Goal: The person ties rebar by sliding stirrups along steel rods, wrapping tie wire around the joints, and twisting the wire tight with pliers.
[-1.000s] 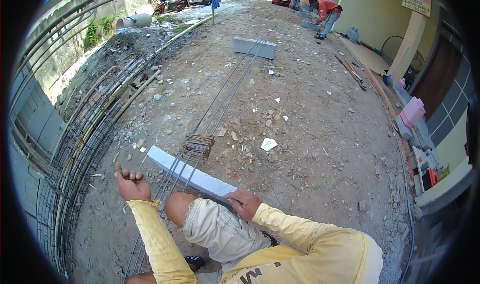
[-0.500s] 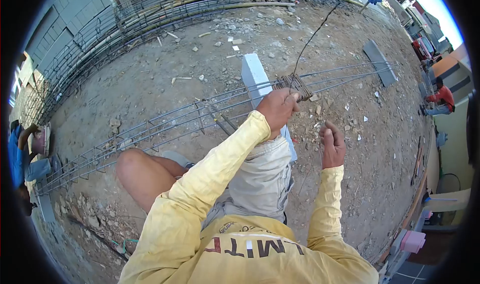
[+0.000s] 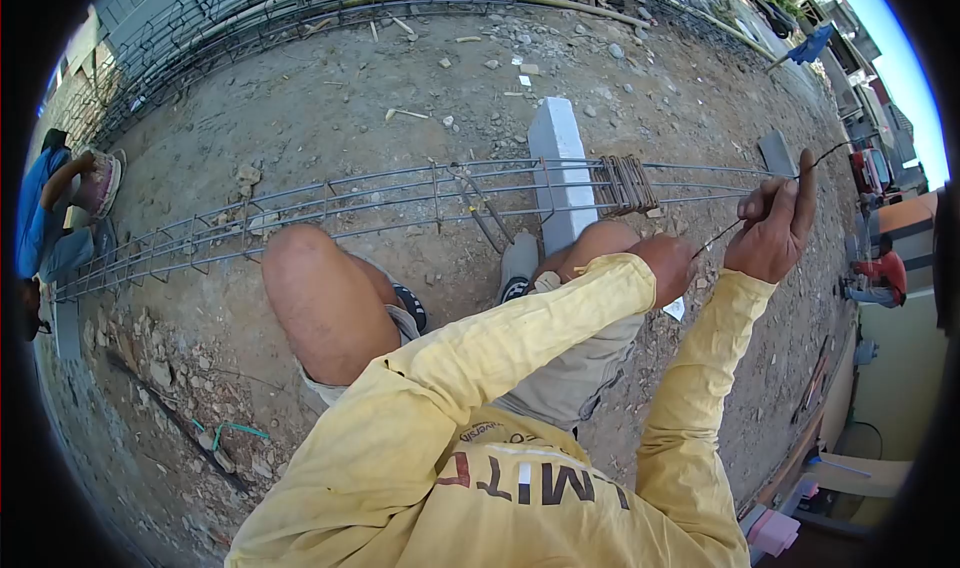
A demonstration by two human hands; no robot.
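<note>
A thin dark wire (image 3: 722, 236) runs between my two hands and on past them to the upper right. My left hand (image 3: 668, 268) is closed on its lower end, near my knee. My right hand (image 3: 775, 230) has its index finger stretched up beside the wire, with thumb and other fingers curled on it. Left of my hands lies a long rebar cage (image 3: 385, 208), resting on a pale block (image 3: 562, 158). Bunched square stirrups (image 3: 625, 185) sit round its bars just right of the block. Pliers-like handles (image 3: 482, 213) rest across the cage.
At the far left a person in blue (image 3: 45, 213) bends by a pinkish bucket (image 3: 97, 185). Another person in red (image 3: 882, 271) crouches at the right. More rebar cages and bamboo poles (image 3: 420, 3) lie along the top. A second block (image 3: 777, 155) stands beyond the stirrups.
The view has turned. My left hand has moved away from the stirrups, toward my knee, still with the wire. My right hand has risen and taken hold of the wire.
</note>
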